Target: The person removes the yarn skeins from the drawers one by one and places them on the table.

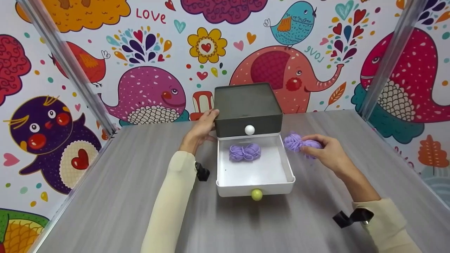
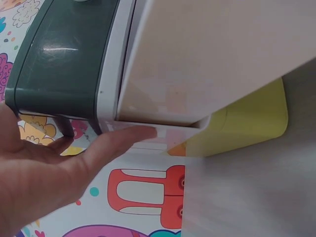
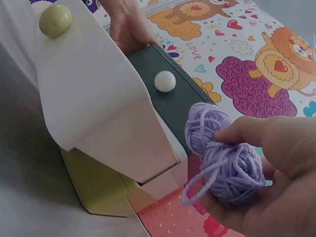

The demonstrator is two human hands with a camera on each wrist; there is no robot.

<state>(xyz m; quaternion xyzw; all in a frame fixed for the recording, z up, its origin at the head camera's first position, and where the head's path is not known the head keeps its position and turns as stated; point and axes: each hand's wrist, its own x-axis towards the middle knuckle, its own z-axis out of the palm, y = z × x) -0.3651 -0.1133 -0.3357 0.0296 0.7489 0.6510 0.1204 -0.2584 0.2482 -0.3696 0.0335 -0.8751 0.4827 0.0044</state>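
A small drawer box with a dark green top section (image 1: pixel 248 102) stands toward the back of the table, its white drawer (image 1: pixel 256 174) pulled out to the front. Inside that drawer lies a purple yarn skein (image 1: pixel 245 152), pinched at its middle. My left hand (image 1: pixel 203 128) steadies the box's left side, fingers along its upper edge and thumb against the white section in the left wrist view. Beside the box on the right, my right hand (image 1: pixel 325 151) pinches a second purple yarn skein (image 3: pixel 224 153) between thumb and fingers, with a loose strand hanging from it.
A yellow-green bottom section (image 2: pixel 247 121) sits under the white one. The white drawer has a yellow-green knob (image 1: pixel 257 194), the dark section a white knob (image 1: pixel 249 129). Behind the grey table (image 1: pixel 116 196) rises a wall with printed cartoon animals, and metal posts (image 1: pixel 393 59) stand at both back corners.
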